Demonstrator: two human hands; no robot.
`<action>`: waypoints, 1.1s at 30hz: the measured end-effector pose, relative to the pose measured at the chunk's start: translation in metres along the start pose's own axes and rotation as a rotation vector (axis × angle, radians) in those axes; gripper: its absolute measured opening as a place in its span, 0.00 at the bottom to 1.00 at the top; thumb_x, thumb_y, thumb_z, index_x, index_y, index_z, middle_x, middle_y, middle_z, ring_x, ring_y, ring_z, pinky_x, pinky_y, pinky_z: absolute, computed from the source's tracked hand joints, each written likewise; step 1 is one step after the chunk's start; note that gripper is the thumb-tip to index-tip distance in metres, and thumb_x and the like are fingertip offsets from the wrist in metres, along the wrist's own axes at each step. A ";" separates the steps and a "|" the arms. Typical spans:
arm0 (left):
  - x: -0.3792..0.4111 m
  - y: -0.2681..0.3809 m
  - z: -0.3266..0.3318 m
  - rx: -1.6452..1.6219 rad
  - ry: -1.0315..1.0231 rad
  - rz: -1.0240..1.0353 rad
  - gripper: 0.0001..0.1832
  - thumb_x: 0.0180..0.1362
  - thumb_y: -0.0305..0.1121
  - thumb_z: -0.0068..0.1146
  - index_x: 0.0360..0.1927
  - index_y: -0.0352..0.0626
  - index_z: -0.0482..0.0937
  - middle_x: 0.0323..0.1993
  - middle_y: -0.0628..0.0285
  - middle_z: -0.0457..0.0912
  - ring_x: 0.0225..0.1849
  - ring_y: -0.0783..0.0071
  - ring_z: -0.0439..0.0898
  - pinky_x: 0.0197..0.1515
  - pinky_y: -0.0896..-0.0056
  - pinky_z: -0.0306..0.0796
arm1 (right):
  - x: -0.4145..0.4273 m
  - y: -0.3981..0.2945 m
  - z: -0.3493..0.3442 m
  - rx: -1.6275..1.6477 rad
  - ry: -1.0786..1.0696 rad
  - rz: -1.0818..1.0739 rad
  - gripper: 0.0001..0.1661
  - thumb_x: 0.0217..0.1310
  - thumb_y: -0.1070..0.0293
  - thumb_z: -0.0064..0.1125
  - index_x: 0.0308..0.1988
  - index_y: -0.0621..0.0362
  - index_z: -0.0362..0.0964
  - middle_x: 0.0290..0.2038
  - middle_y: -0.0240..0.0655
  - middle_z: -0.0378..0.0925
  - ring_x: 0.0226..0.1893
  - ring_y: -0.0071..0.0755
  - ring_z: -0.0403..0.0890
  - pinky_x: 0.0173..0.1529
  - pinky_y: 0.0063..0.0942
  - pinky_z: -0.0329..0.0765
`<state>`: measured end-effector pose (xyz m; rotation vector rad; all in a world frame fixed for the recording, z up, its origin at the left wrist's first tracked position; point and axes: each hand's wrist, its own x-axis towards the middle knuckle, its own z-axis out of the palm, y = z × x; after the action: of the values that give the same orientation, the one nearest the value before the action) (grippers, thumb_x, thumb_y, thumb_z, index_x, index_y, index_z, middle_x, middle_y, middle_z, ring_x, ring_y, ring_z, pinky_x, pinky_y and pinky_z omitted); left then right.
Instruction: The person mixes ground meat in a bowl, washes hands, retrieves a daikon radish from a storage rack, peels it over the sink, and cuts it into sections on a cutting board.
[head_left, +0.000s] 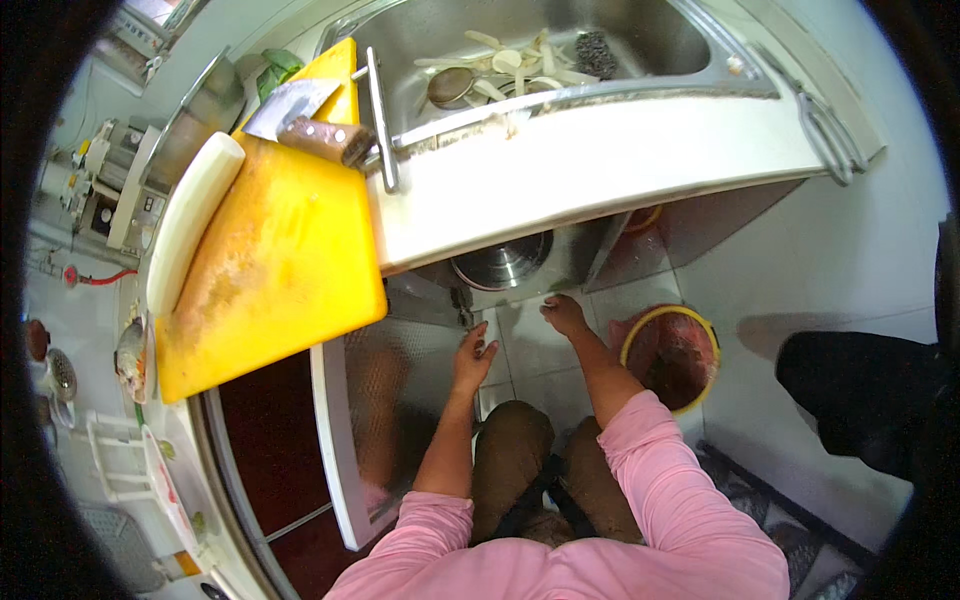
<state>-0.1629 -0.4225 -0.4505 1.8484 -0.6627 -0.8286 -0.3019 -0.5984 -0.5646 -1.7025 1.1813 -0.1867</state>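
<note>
Both of my hands reach down before the open cabinet under the sink. My left hand (474, 361) is empty, its fingers apart, near the inner edge of the cabinet door (375, 405). To its right, my right hand (564, 315) has its fingers curled in; whether something small is in them I cannot make out. Just beyond the hands, a round shiny steel vessel or lid (506, 262) shows inside the cabinet, partly hidden by the countertop (585, 165). A bucket (671, 360) with a yellow rim and a reddish plastic liner stands right of my right forearm.
Above left, a yellow cutting board (285, 255) overhangs the counter, bearing a cleaver (300, 120) and a peeled long white vegetable (195, 217). Peelings (517, 64) and a scouring pad (596, 54) lie in the steel sink (652, 45). Metal tongs (829, 139) rest at the counter's right end.
</note>
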 end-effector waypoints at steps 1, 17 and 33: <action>0.009 -0.051 -0.005 -0.147 0.061 -0.076 0.20 0.57 0.27 0.55 0.54 0.44 0.73 0.46 0.58 0.77 0.45 0.69 0.75 0.49 0.72 0.70 | 0.011 0.005 0.030 0.088 -0.073 0.033 0.24 0.56 0.54 0.58 0.46 0.61 0.73 0.39 0.41 0.80 0.34 0.34 0.81 0.38 0.30 0.75; 0.135 -0.139 0.044 -0.690 0.100 -0.343 0.11 0.61 0.32 0.49 0.46 0.45 0.75 0.33 0.68 0.82 0.27 0.84 0.77 0.27 0.85 0.69 | 0.072 -0.059 0.009 1.145 0.047 0.182 0.08 0.58 0.66 0.57 0.32 0.58 0.69 0.26 0.37 0.77 0.25 0.31 0.80 0.30 0.27 0.80; 0.161 -0.134 0.055 -0.732 0.071 -0.398 0.08 0.61 0.27 0.43 0.40 0.37 0.73 0.27 0.60 0.79 0.21 0.78 0.75 0.19 0.81 0.67 | 0.084 -0.011 0.006 0.998 -0.151 0.260 0.11 0.57 0.64 0.58 0.36 0.56 0.67 0.30 0.40 0.80 0.28 0.33 0.82 0.33 0.30 0.80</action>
<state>-0.0943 -0.5211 -0.6306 1.3276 0.0812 -1.0763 -0.2490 -0.6587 -0.5913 -0.6720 0.9343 -0.3983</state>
